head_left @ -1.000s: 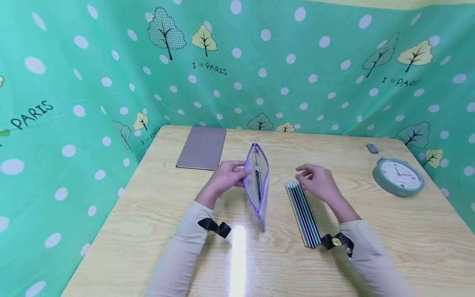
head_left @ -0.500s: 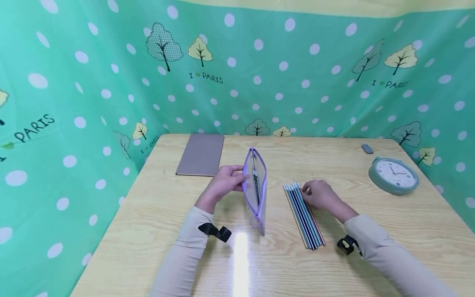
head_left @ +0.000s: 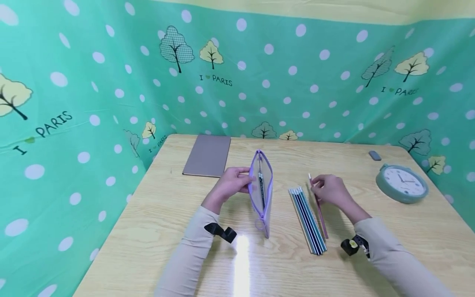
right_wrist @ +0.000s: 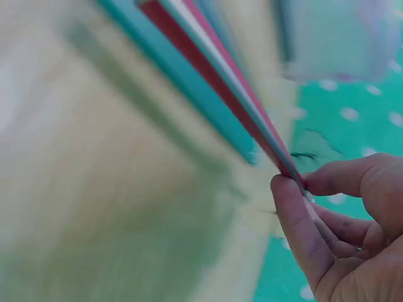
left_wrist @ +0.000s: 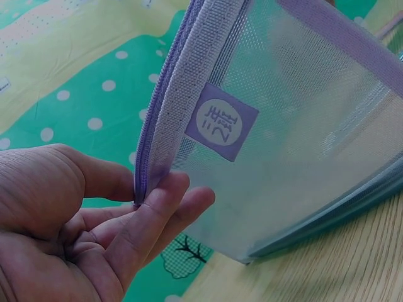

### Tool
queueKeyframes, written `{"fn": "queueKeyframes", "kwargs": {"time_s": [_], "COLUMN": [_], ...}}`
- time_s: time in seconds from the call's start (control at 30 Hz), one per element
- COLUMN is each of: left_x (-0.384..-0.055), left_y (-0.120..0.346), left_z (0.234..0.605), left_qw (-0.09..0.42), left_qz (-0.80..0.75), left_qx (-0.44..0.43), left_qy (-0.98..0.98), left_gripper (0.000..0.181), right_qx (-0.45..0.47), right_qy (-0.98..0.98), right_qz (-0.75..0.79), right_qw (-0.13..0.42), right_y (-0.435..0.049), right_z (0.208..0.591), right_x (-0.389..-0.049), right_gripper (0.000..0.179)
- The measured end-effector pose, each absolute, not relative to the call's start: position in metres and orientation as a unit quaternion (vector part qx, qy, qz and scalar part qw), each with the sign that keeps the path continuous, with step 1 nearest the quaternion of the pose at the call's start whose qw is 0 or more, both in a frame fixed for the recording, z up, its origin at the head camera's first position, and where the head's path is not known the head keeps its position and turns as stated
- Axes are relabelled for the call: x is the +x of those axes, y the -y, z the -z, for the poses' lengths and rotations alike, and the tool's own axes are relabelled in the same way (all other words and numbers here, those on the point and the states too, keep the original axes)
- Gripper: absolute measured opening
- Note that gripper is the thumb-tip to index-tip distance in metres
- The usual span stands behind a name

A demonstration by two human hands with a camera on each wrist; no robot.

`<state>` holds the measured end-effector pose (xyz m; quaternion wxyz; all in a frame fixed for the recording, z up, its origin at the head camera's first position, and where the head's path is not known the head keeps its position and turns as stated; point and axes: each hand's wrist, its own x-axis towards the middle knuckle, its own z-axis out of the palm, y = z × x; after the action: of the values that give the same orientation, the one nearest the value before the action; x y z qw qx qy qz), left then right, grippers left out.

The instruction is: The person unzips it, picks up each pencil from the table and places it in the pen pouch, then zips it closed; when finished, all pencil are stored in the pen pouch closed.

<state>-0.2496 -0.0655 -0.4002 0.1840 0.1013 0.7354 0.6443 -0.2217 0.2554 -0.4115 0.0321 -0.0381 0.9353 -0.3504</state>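
My left hand (head_left: pixel 233 181) pinches the purple zip edge of a mesh pencil case (left_wrist: pixel 283 113), between thumb and fingers. The case stands upright with its mouth spread, and a few dark pencils (head_left: pixel 262 189) show inside. My right hand (head_left: pixel 330 190) pinches a red-striped pencil (right_wrist: pixel 233 94) near its white-tipped end, the pencil slanting down toward me. Just left of it lies a row of several pencils (head_left: pixel 307 222), mostly blue, teal and dark, side by side on the table. In the right wrist view a teal pencil (right_wrist: pixel 189 88) lies beyond the held one.
A grey-brown notebook (head_left: pixel 208 155) lies at the back left of the wooden table (head_left: pixel 148 239). Toward the right edge sits a round green clock (head_left: pixel 402 183), with a small grey-blue eraser-like block (head_left: pixel 375 155) behind it. A green patterned cloth (head_left: pixel 237 82) hangs behind the table.
My right hand came down at the row's right side, took the red-striped pencil and drew it off to the right. The left hand keeps its hold on the pencil case.
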Motion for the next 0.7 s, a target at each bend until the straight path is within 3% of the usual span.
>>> {"fn": "queueKeyframes", "kwargs": {"time_s": [0.33,0.6,0.7], "left_x": [-0.249,-0.249,-0.250], "left_y": [0.064,0.063,0.061], "left_z": [0.401,0.402,0.401], "left_qw": [0.184,0.181,0.182], "left_qz": [-0.644,-0.646,-0.644], "left_qx": [0.093,0.097,0.098], "left_qy": [-0.737,-0.736,-0.736], "left_gripper": [0.048,0.045,0.046], "right_qx": [-0.001,-0.015,-0.022], "right_qy": [-0.812,-0.677,-0.631], "right_qz": [0.583,0.733,0.771], "right_qw": [-0.017,-0.067,-0.081], "right_y": [-0.243,-0.211,-0.206], "right_z": [0.378,0.352,0.347], "right_x": [-0.224,-0.218,-0.215], "right_gripper": [0.042,0.015,0.012]}}
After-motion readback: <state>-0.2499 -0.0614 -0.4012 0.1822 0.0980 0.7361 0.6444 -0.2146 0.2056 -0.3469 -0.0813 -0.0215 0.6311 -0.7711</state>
